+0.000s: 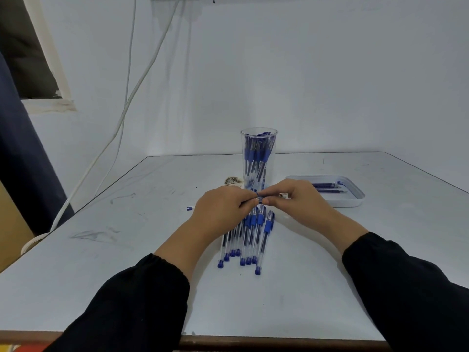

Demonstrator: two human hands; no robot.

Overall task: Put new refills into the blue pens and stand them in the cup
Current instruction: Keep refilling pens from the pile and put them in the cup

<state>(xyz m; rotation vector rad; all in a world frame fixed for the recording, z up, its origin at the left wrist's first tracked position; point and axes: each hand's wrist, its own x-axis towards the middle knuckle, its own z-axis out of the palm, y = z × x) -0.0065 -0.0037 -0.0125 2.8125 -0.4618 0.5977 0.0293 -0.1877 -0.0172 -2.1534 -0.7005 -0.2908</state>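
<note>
Blue pens waiting (250,240): seven or so flat on the worktop (330,288), nearer than the cup.
Grip: left hand (220,212) and right hand (297,199) pinch one pen (259,198) before the cup.
Tray (355,199): right of cup, few refills (327,188) left.
Cup (258,156): many pens standing, roughly half done.

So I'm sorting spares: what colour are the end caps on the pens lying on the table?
Blue, on the pens, clearest in the head view.
</note>
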